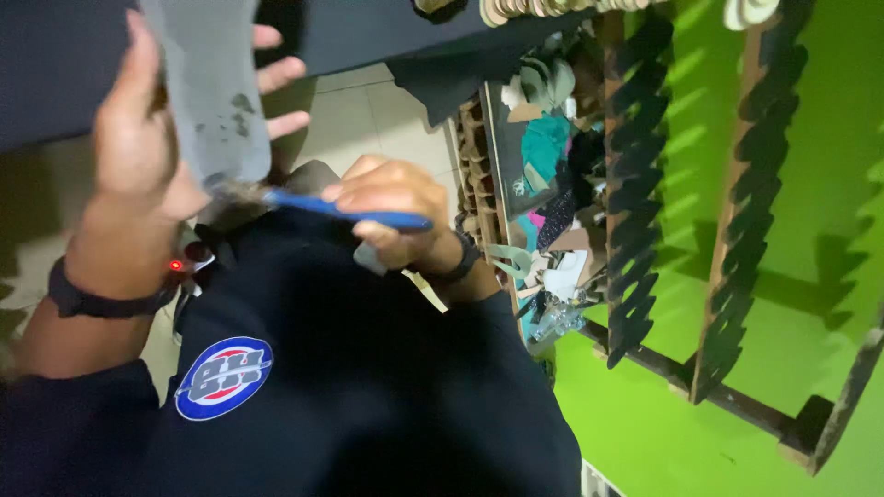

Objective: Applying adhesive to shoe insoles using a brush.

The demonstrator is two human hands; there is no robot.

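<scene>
A flat grey sheet shaped like a shoe insole is held up in the upper left of the view by the left hand. The thumb is laid along the sheet's left edge, and 3 fingers are seen past its right edge, so the sheet is pinched between them. Dark smudges are spread over the lower part of the sheet.

A brush with a slim blue plastic handle is gripped by the right hand, whose fingers are curled tightly around the handle near the middle of the view. The brush is held roughly level, and its pale bristle end is pressed against the bottom edge of the grey sheet, just beside the left palm.

A dark band is worn on the left wrist and another dark band on the right wrist. Below both hands, a dark garment with a round blue, white and red patch fills the lower part of the view.

To the right, a wooden rack with notched dark uprights is set against a bright green wall. Beside it, a shelf is crowded with scraps of teal, beige and black material. Pale floor tiles are seen between the hands.
</scene>
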